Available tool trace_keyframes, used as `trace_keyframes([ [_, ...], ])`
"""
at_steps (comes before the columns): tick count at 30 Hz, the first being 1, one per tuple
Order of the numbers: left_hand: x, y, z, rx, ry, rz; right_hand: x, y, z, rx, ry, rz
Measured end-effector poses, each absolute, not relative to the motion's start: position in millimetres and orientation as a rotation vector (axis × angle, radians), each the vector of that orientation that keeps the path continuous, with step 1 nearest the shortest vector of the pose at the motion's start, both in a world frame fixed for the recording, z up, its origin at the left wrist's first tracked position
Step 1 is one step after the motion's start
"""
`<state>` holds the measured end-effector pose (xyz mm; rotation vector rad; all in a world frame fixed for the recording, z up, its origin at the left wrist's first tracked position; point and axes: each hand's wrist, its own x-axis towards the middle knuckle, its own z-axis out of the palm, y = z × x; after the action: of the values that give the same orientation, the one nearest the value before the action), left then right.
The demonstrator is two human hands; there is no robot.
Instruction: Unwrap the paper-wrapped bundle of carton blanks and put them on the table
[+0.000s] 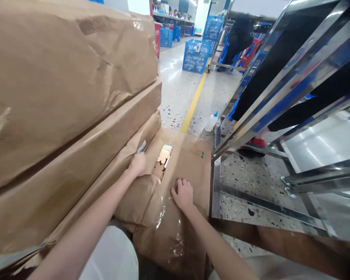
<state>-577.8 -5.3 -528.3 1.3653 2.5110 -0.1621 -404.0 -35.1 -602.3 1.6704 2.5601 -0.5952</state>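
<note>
A brown paper-wrapped package [186, 163] lies low on the floor in front of me, with a torn rectangular opening [164, 157] showing light contents inside. My left hand [138, 164] is closed on the crumpled paper at the opening's left edge. My right hand [183, 193] rests on top of the wrapping just right of the opening, fingers curled against the paper. Clear tape glints on the crumpled wrap [160, 217] below both hands.
Three large paper-wrapped packages [64, 77] are stacked at the left. A steel table frame [282, 89] stands at the right, its leg [213, 186] beside the package. A squeeze bottle [211, 121], a yellow floor line [194, 103], blue crates [196, 56] and a person in black [239, 37] lie beyond.
</note>
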Motion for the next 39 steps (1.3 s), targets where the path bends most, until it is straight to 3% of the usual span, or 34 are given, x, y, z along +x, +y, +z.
trace_keyframes([
  [7,-596,-81,-501,1.420,2.677,-0.137,-438,-11,-596,0.975,2.965,-0.602],
  [14,-583,-166,-520,1.411,3.124,0.107,-441,20,-593,0.571,2.980,-0.440],
  [16,-560,-169,-538,1.761,3.002,0.194,-438,22,-591,0.534,2.961,-0.421],
  [21,-539,-126,-582,2.467,2.157,0.103,-439,25,-584,0.606,2.836,-0.347],
  [26,-568,-93,-589,2.196,2.209,-0.166,-441,33,-577,0.665,2.705,-0.313],
  [35,-569,-60,-573,2.159,1.894,-0.294,-446,21,-565,0.506,2.683,-0.131],
  [39,-581,-92,-559,2.087,1.802,-0.321,-446,25,-564,0.410,2.691,-0.061],
])
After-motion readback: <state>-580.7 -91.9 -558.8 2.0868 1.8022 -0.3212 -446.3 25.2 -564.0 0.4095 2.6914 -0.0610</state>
